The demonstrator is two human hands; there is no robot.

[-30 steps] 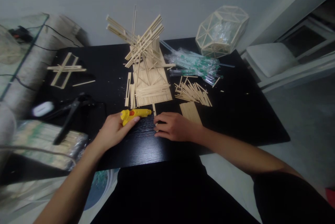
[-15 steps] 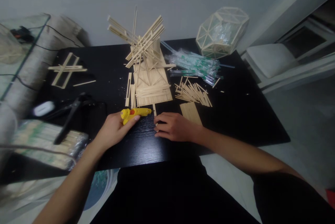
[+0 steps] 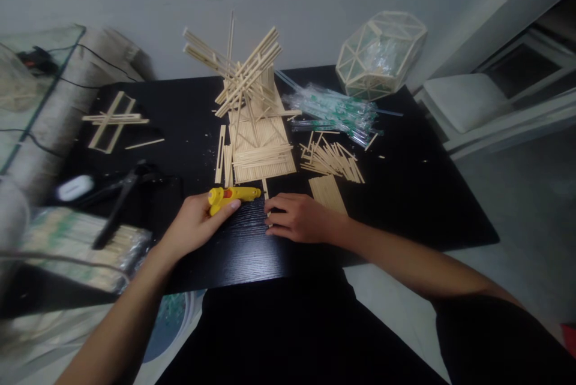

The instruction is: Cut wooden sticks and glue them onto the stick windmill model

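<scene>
My left hand (image 3: 198,221) is closed round a yellow glue gun (image 3: 234,194), whose nozzle points right. The nozzle tip is close to a thin wooden stick (image 3: 265,186) standing out past the front of a slatted wooden base. My right hand (image 3: 294,217) lies low over the table with curled fingers on that stick, covering much of it. Beyond both hands stands a windmill-like model (image 3: 249,88) of sticks with crossed blades, on the slatted base (image 3: 263,133). A loose row of sticks (image 3: 262,156) lies across the base's front part.
Right of the base are a heap of short sticks (image 3: 335,160), a slatted panel (image 3: 328,193) and plastic-wrapped packets (image 3: 335,109). A faceted frame (image 3: 382,55) stands at the back right. On the left lie a crossed stick frame (image 3: 114,121) and a wrapped stick bundle (image 3: 81,247).
</scene>
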